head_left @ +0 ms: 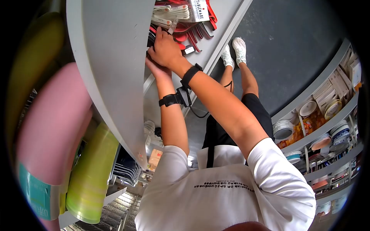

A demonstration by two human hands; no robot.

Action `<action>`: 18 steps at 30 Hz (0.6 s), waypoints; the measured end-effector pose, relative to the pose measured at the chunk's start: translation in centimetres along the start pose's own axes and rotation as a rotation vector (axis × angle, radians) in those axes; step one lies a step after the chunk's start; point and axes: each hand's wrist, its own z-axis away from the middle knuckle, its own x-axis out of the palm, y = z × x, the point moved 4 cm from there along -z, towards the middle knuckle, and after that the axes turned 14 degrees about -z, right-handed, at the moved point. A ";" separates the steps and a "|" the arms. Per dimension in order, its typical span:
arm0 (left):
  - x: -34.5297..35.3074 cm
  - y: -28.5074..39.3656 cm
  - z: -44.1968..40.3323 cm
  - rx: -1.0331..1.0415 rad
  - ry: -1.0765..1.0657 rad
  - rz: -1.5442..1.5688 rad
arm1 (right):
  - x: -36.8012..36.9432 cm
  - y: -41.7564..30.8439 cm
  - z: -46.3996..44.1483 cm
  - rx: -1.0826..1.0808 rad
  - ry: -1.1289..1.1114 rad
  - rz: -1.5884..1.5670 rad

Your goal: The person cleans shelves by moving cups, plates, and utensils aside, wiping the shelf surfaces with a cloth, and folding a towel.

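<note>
My right hand (166,47) reaches into a pile of utensils on a grey shelf, fingers bent over dark pieces that I cannot make out. Just below it is my left hand (157,69), its fingers mostly hidden by the right hand and the grey shelf panel. Beside the hands lie red spoons (180,37) and several red and black handles (194,35). A white-labelled tag (189,49) sits close to my right wrist. Farther up are white-handled utensils (179,13) and a clear pack labelled TABLEWARE (199,10).
A grey panel (111,50) stands left of the hands. Beyond it are a pink container (54,115) and a lime-green one (91,173). Curved shelves with plates and bowls (283,130) line the right. Black straps with a small device (184,96) circle my wrists, joined by a cable.
</note>
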 end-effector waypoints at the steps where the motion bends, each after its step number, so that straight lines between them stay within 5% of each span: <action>1: -0.2 0.1 0.4 -0.002 0.032 0.003 | 0.2 -0.3 0.3 -0.084 0.054 0.039; 5: -0.6 -0.4 0.4 0.053 -0.045 0.089 | -0.4 -1.7 1.9 -0.308 0.195 0.139; 7: -0.5 -0.3 0.0 0.226 -0.162 -0.276 | -1.1 -1.5 2.4 -0.286 0.197 0.022; 9: -4.0 -2.4 -2.4 0.131 -0.021 -0.188 | -2.4 -1.5 3.0 -0.468 0.350 -0.012; 11: -4.6 -1.8 -0.2 0.000 0.210 -0.242 | -4.8 -1.9 3.7 -0.440 0.404 -0.167; 13: -4.6 -1.6 0.7 0.018 0.171 -0.296 | -6.8 -1.4 4.4 -0.388 0.368 -0.068; 15: -4.6 -1.7 2.7 0.041 0.155 -0.327 | -7.5 0.4 5.5 -0.324 0.327 -0.292; 18: -6.5 -3.0 6.4 0.033 0.037 -0.313 | -7.6 2.2 7.7 -0.415 0.320 -0.075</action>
